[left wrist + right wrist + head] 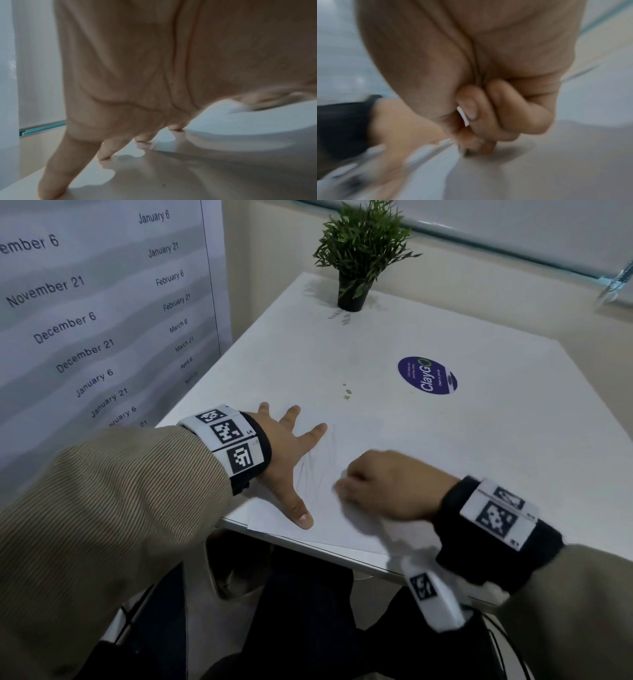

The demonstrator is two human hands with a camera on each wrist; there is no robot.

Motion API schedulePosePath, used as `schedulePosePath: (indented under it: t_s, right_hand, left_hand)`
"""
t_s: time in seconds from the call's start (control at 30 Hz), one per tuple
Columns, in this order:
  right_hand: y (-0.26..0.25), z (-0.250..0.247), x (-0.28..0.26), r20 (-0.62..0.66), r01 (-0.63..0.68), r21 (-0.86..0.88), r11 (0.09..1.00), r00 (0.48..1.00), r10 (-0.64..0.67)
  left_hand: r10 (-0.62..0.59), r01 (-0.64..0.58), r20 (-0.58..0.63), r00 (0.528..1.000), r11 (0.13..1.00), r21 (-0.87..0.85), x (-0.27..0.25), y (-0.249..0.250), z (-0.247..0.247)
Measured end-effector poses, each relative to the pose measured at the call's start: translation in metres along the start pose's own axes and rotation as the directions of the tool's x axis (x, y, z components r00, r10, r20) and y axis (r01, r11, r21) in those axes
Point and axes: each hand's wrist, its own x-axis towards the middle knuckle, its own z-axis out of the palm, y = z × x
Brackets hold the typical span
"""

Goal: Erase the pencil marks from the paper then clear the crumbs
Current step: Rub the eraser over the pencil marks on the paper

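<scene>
A white sheet of paper (329,525) lies at the near edge of the white table (496,460), with faint pencil marks (317,467) on it. My left hand (291,457) lies flat on the sheet's left part with its fingers spread, and its fingertips (104,157) press down. Just right of the marks, my right hand (387,484) is curled into a fist on the paper and blurred by motion. It pinches a small white eraser (463,116), of which only a sliver shows between the fingers.
A few small brownish crumbs (347,393) lie on the table beyond the paper. A round purple sticker (427,375) is farther right, and a potted plant (359,258) stands at the far edge. A poster of dates (85,302) covers the left wall.
</scene>
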Motion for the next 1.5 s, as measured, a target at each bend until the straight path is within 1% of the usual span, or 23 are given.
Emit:
schedulePosePath:
  t_s: [0.1, 0.17, 0.2, 0.23, 0.3, 0.33, 0.4, 0.47, 0.53, 0.6, 0.67, 0.73, 0.8, 0.87, 0.93, 1.0, 1.07, 1.13, 1.2, 1.23, 1.37, 1.47, 1.5]
  right_hand:
    - [0.023, -0.018, 0.002, -0.146, -0.122, 0.459, 0.88, 0.967, 0.21]
    - [0.016, -0.012, -0.008, 0.047, -0.14, 0.878, 0.458, 0.977, 0.209]
    - [0.008, -0.003, -0.013, 0.18, -0.203, 0.951, 0.233, 0.977, 0.115]
    - [0.001, 0.006, -0.015, 0.294, -0.29, 0.949, 0.123, 0.956, -0.01]
    - [0.0, 0.015, -0.008, 0.406, -0.396, 0.914, 0.09, 0.896, -0.179]
    - [0.007, 0.013, 0.001, 0.405, -0.403, 0.914, 0.047, 0.901, -0.153]
    - [0.03, -0.005, 0.021, 0.253, -0.237, 0.96, -0.149, 0.963, 0.098]
    - [0.047, -0.025, 0.033, 0.072, 0.029, 0.958, -0.286, 0.938, 0.338]
    - [0.049, -0.032, 0.03, 0.0, 0.138, 0.934, -0.33, 0.922, 0.386]
    - [0.032, -0.022, 0.021, 0.067, 0.007, 0.945, -0.328, 0.975, 0.213]
    - [0.011, -0.004, 0.012, 0.258, -0.264, 0.96, -0.094, 0.963, -0.076]
    - [0.005, 0.008, 0.014, 0.398, -0.379, 0.917, 0.124, 0.884, -0.245]
    - [0.02, 0.0, 0.029, 0.346, -0.349, 0.937, -0.015, 0.933, -0.1]
    - [0.053, -0.019, 0.047, 0.164, -0.106, 0.958, -0.267, 0.964, 0.208]
    - [0.082, -0.036, 0.053, 0.005, 0.19, 0.91, -0.369, 0.884, 0.467]
    - [0.089, -0.042, 0.04, -0.032, 0.29, 0.865, -0.408, 0.845, 0.534]
    - [0.07, -0.032, 0.023, 0.018, 0.165, 0.889, -0.427, 0.92, 0.392]
    - [0.039, -0.009, 0.004, 0.135, -0.101, 0.949, -0.297, 0.986, 0.097]
    - [0.025, 0.014, -0.006, 0.277, -0.292, 0.951, -0.106, 0.951, -0.135]
    - [0.028, 0.017, -0.003, 0.283, -0.298, 0.948, -0.108, 0.949, -0.139]
    - [0.1, -0.023, 0.029, 0.092, 0.058, 0.882, -0.467, 0.952, 0.293]
    - [0.14, -0.054, 0.031, -0.027, 0.3, 0.873, -0.385, 0.817, 0.575]
    - [0.136, -0.059, 0.026, -0.039, 0.313, 0.862, -0.399, 0.826, 0.562]
  left_hand:
    - [0.007, -0.007, -0.004, 1.0, 1.0, -0.024, 0.001, -0.003, 0.003]
    - [0.012, -0.012, -0.015, 1.0, 0.999, -0.033, 0.002, -0.005, 0.004]
    - [0.01, -0.011, -0.018, 1.0, 0.999, -0.031, 0.003, -0.004, 0.005]
    - [0.01, -0.01, -0.017, 1.0, 1.0, -0.026, 0.004, -0.004, 0.005]
    - [0.01, -0.011, -0.01, 1.0, 1.0, -0.023, 0.006, -0.004, 0.006]
    - [0.014, -0.014, -0.009, 1.0, 1.0, -0.022, 0.007, -0.005, 0.006]
    - [0.019, -0.019, -0.006, 1.0, 1.0, -0.022, 0.006, -0.006, 0.006]
    - [0.016, -0.016, 0.003, 1.0, 1.0, -0.014, 0.005, -0.007, 0.003]
    - [0.022, -0.022, 0.0, 1.0, 1.0, -0.001, 0.004, -0.008, -0.005]
    - [0.036, -0.036, -0.032, 0.999, 0.999, 0.017, 0.006, -0.01, -0.012]
    - [0.054, -0.051, -0.072, 0.996, 0.998, 0.044, 0.009, -0.011, -0.017]
    - [0.054, -0.05, -0.084, 0.995, 0.997, 0.055, 0.011, -0.01, -0.019]
    - [0.04, -0.036, -0.083, 0.996, 0.998, 0.048, 0.013, -0.008, -0.02]
    - [0.015, -0.013, -0.071, 0.997, 0.999, 0.03, 0.014, -0.006, -0.02]
    - [0.001, 0.0, -0.056, 0.998, 1.0, 0.015, 0.014, -0.006, -0.019]
    - [0.004, -0.004, -0.041, 0.999, 1.0, -0.011, 0.017, -0.008, -0.019]
    - [0.012, -0.013, -0.027, 1.0, 0.999, -0.035, 0.021, -0.011, -0.016]
    - [0.026, -0.026, -0.017, 1.0, 0.999, -0.038, 0.025, -0.012, -0.012]
    - [0.035, -0.035, -0.01, 0.999, 0.999, -0.036, 0.027, -0.014, -0.009]
    - [0.038, -0.038, -0.004, 0.999, 0.999, -0.035, 0.028, -0.015, -0.007]
    - [0.045, -0.044, 0.019, 0.999, 0.998, -0.045, 0.026, -0.016, -0.008]
    - [0.041, -0.039, 0.026, 0.999, 0.998, -0.057, 0.023, -0.015, -0.008]
    - [0.042, -0.04, 0.026, 0.999, 0.997, -0.064, 0.023, -0.015, -0.007]
